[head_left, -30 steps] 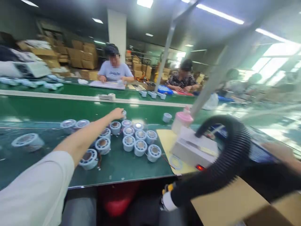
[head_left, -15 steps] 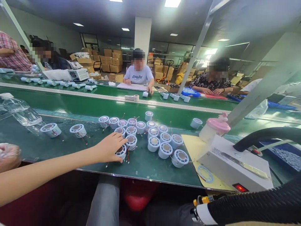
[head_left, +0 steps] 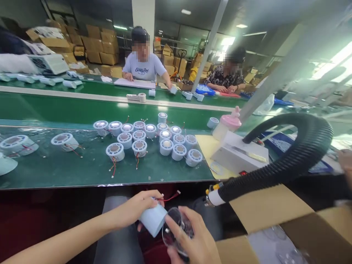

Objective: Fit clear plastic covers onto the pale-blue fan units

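Note:
My left hand (head_left: 133,209) grips a light blue cylindrical housing (head_left: 153,220), tilted over my lap below the bench edge. Thin red wires (head_left: 171,198) with a small connector stick out near its upper end. In my right hand (head_left: 198,236) is a clear round plastic cover (head_left: 173,229), held by the fingers close against the housing's lower end; whether the two touch I cannot tell. On the bench in front stand several similar white-and-blue housings (head_left: 139,147), their round slotted faces up and wires trailing.
A grey box (head_left: 242,146) with a thick black corrugated hose (head_left: 297,146) stands at the right. Below it, an open cardboard box (head_left: 275,209) contains clear plastic pieces. A pink-lidded container (head_left: 229,123) is behind. Two co-workers sit across the green conveyor (head_left: 68,106).
My left hand has left the bench and come down over my lap with a housing from the group. My right hand has come into view with the clear cover. The view has shifted rightward and down.

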`<state>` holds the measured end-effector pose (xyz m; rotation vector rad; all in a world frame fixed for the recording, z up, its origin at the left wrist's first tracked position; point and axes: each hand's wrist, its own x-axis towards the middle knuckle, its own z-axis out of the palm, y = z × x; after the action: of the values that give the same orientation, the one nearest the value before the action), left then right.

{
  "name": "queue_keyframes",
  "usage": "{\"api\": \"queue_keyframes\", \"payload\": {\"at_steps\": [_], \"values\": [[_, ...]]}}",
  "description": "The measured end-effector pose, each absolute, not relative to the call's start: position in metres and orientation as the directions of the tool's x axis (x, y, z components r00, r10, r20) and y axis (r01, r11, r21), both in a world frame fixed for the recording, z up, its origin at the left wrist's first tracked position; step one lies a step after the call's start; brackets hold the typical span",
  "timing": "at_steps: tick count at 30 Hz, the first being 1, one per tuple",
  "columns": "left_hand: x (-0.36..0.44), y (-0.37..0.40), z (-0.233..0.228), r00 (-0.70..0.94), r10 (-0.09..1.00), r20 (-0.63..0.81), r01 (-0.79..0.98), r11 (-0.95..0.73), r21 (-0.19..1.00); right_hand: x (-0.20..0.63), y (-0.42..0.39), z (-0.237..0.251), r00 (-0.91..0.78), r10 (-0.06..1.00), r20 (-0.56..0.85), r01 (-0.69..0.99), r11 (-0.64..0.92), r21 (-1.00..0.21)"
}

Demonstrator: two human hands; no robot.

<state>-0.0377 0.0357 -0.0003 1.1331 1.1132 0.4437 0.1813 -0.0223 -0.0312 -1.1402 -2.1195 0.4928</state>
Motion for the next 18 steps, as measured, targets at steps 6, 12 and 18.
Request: {"api": "queue_keyframes", "payload": {"at_steps": [6, 12, 18], "values": [[-0.025, 0.033, 0.008, 0.587, 0.769, -0.251, 0.443, -0.046, 0.895, 0.173, -0.005, -0.013, -0.472, 0.838, 0.275, 0.795, 0.540, -0.279], [-0.026, 0.034, -0.008, 0.493, 0.802, -0.338, 0.502, 0.055, 0.863, 0.178, -0.010, -0.022, -0.436, 0.849, 0.296, 0.811, 0.514, -0.280], [-0.029, 0.033, -0.021, 0.490, 0.774, -0.402, 0.509, 0.120, 0.852, 0.170, -0.018, -0.030, -0.517, 0.800, 0.306, 0.796, 0.580, -0.172]]}}
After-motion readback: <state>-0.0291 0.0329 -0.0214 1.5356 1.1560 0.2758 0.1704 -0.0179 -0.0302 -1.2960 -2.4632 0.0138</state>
